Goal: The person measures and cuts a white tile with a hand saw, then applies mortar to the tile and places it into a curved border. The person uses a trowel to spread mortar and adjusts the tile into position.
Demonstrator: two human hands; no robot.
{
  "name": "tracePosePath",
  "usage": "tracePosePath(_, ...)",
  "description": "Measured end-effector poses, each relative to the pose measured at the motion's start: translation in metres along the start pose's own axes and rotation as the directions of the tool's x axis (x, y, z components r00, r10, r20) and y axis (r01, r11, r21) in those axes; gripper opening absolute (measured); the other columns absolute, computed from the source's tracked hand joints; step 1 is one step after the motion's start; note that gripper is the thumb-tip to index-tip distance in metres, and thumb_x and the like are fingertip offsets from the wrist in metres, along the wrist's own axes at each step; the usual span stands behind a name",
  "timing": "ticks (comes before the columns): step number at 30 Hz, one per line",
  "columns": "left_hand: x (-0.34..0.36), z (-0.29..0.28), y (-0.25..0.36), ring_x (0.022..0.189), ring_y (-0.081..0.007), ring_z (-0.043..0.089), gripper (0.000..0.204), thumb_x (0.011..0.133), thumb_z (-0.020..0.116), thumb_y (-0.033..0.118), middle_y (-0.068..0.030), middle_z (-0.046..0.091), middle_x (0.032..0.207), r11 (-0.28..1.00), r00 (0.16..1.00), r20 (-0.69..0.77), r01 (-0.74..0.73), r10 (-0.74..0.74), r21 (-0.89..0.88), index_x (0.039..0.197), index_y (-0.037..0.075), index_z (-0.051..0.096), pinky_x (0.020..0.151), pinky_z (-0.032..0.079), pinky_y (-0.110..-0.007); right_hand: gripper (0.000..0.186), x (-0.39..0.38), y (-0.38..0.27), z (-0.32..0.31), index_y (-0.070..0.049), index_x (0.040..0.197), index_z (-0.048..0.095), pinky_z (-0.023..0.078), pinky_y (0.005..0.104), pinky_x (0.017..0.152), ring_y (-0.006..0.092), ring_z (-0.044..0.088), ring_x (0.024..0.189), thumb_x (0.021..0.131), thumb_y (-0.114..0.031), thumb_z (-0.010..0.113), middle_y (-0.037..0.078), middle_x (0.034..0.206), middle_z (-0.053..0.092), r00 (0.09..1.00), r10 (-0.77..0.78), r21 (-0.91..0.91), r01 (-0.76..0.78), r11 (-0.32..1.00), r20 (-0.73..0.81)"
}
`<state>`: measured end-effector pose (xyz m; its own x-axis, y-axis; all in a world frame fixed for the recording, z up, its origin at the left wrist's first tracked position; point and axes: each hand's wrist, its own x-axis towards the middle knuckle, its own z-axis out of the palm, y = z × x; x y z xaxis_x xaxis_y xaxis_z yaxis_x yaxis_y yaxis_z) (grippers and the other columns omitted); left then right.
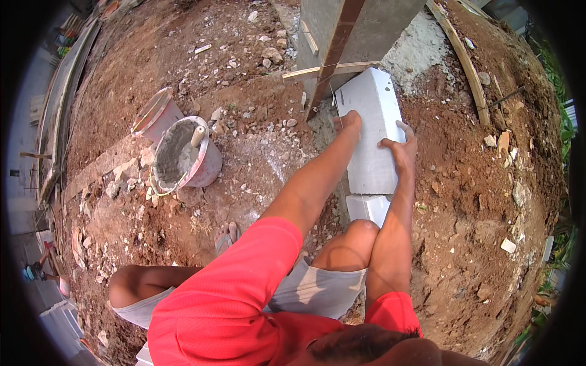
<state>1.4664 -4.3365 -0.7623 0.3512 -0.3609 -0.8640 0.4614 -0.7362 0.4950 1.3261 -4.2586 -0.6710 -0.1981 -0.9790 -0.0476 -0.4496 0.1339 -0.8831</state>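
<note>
A long white building block (373,140) lies against the foot of a grey concrete column (384,30). My left hand (349,122) grips its left edge, with most of the fingers hidden. At the right edge my right hand (401,149) is closed on the same block, thumb on the upper face and fingers bent over the side. Another white block (367,207) sits at its near end, partly covered by my knee. A thin string runs down beside the column, close to my left hand.
To the left stands a bucket (207,165) of grey mortar with a pale-handled tool (198,135) in it. A second bucket (166,116) is behind it. Wooden strips (464,61) lie near the column. Stones litter the uneven brown soil. Another person (38,268) is at the far left.
</note>
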Motion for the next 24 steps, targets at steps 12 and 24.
tracePosePath(12,-0.073,0.001,0.041,0.157,-0.0404,0.03,0.113,0.078,0.084,0.042,-0.0252,0.03,0.167,0.84,0.868,0.221,-0.49,0.445,0.233,0.164,0.005,0.021,0.122,0.033,-0.061,0.091,0.006,0.016,0.009,0.001,0.136,0.066,0.056,0.0434,0.097,0.0339,0.068,0.111,0.049,-0.006,0.088,0.021,0.121,0.071,0.995,-0.098,-0.169,0.1,0.98,0.021)
tracePosePath(24,-0.081,-0.006,0.033,0.145,-0.0436,0.047,0.091,0.09,0.072,0.03,-0.0251,0.041,0.157,0.707,0.821,0.285,-0.571,0.495,0.416,0.165,0.017,0.022,0.112,0.047,-0.059,0.098,0.007,0.018,0.007,-0.017,0.141,0.063,0.038,0.0497,0.12,0.043,0.047,0.137,0.047,-0.021,0.093,0.024,0.142,0.052,0.998,0.034,-0.214,-0.021,0.977,0.057)
